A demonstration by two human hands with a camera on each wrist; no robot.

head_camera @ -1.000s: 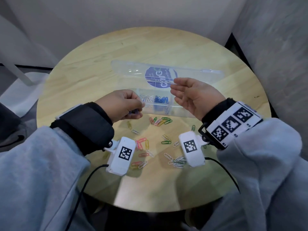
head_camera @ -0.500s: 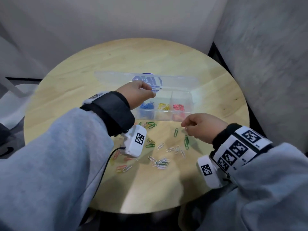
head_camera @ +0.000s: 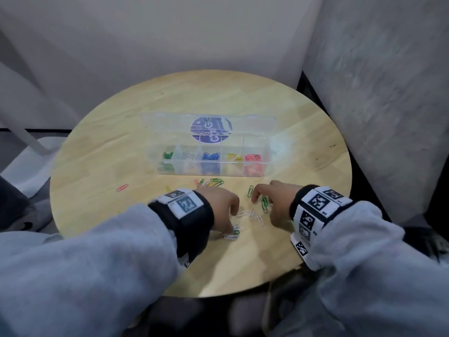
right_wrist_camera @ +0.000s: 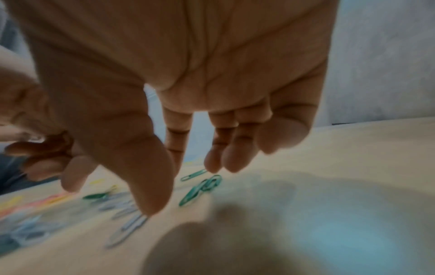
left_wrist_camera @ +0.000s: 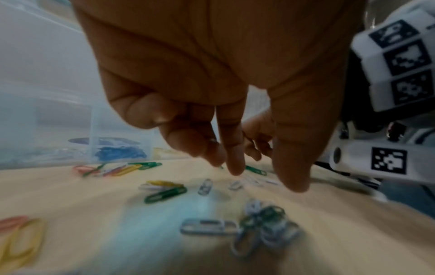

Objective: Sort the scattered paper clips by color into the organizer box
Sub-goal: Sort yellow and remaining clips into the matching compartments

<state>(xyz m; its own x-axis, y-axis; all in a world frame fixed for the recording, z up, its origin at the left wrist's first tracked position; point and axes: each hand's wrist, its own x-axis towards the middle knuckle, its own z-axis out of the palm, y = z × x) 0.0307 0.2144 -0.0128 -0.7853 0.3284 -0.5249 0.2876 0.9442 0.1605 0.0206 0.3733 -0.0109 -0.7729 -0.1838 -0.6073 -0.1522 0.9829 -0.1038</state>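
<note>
The clear organizer box (head_camera: 266,164) stands open mid-table, its compartments holding green, white, blue, yellow and red clips. Loose paper clips lie in front of it. My left hand (head_camera: 229,223) hovers over a tangle of white and green clips (left_wrist_camera: 263,227), fingers (left_wrist_camera: 231,160) hanging down and holding nothing. My right hand (head_camera: 263,210) reaches down beside a few green clips (right_wrist_camera: 200,188), with its thumb (right_wrist_camera: 150,186) over a white clip (right_wrist_camera: 127,230); nothing is pinched. Both wrist views are blurred.
The round wooden table (head_camera: 121,147) stands in a corner between a white wall and a grey wall. A lone red clip (head_camera: 122,187) lies at the left. A mixed bunch of clips (head_camera: 211,183) sits just before the box. The box lid (head_camera: 170,122) lies open behind.
My left hand has come back from the box down to the loose clips. My right hand has lowered onto the green clips. The head view has shifted.
</note>
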